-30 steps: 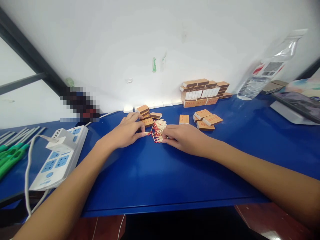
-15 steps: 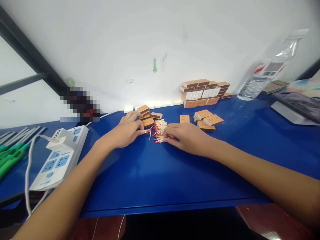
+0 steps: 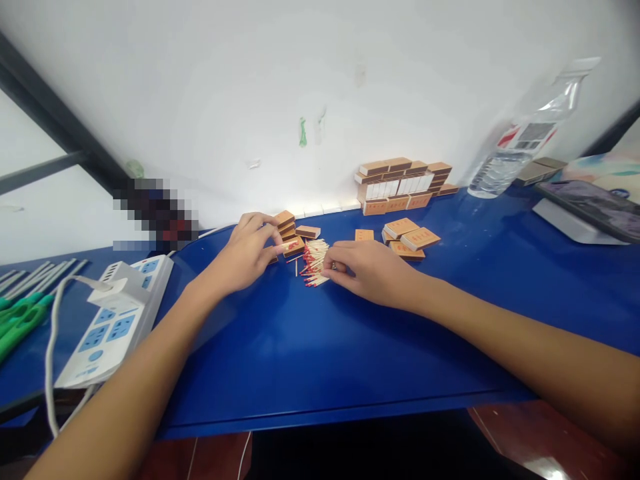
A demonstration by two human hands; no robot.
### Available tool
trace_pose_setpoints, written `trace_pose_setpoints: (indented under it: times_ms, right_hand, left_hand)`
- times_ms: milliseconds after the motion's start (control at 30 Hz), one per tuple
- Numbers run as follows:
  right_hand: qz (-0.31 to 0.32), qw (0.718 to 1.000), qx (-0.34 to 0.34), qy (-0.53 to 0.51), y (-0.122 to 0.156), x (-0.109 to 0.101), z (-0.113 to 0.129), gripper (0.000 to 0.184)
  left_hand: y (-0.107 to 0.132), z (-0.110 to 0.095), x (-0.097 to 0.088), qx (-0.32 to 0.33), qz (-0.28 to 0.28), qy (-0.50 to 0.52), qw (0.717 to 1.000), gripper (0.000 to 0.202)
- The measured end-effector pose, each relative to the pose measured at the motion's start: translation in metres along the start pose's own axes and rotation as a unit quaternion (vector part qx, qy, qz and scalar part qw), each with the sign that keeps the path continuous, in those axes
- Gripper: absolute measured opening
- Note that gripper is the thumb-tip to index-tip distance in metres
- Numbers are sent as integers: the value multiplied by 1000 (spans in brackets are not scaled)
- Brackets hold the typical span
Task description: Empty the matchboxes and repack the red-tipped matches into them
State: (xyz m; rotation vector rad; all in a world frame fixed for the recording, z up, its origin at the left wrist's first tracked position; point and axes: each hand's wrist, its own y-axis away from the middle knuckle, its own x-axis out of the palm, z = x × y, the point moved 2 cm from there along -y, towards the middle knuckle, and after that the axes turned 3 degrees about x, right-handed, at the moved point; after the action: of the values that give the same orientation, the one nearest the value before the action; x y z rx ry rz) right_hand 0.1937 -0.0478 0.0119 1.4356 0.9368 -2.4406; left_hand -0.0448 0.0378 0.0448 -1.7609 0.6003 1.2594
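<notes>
A loose pile of red-tipped matches [image 3: 313,263] lies on the blue table [image 3: 320,360] between my hands. My left hand [image 3: 247,253] is closed round a small brown matchbox [image 3: 293,247] just left of the pile, thumb and fingers pinching it. Beside it stands a short stack of matchboxes [image 3: 286,223]. My right hand [image 3: 363,270] rests on the table at the pile's right edge, its fingers curled and pinched at the matches.
More matchboxes [image 3: 407,237] lie loose to the right, and a larger stack [image 3: 400,183] stands against the white wall. A white power strip [image 3: 113,313] and green-handled tools [image 3: 20,317] are at the left. A plastic water bottle [image 3: 525,143] and a tablet [image 3: 585,210] are at the right.
My left hand has lifted off the table and closed on a matchbox beside the pile. My right hand has stayed at the pile's right edge.
</notes>
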Motion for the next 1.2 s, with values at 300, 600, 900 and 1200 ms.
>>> trace_pose_setpoints:
  times_ms: [300, 600, 900, 1200]
  right_hand:
    - [-55, 963, 145, -222, -7, -9, 6, 26]
    - [-52, 898, 207, -384, -2, -8, 24, 42]
    - [-151, 903, 167, -367, -1, -11, 26, 36]
    - [-192, 958, 121, -175, -2, -18, 20, 33]
  left_hand:
    - [-7, -27, 10, -104, -27, 270, 957, 25]
    - [-6, -70, 28, -134, -96, 424, 891, 27]
    - [-2, -77, 30, -161, -147, 471, 855, 23]
    - [-4, -66, 25, -155, -164, 416, 881, 18]
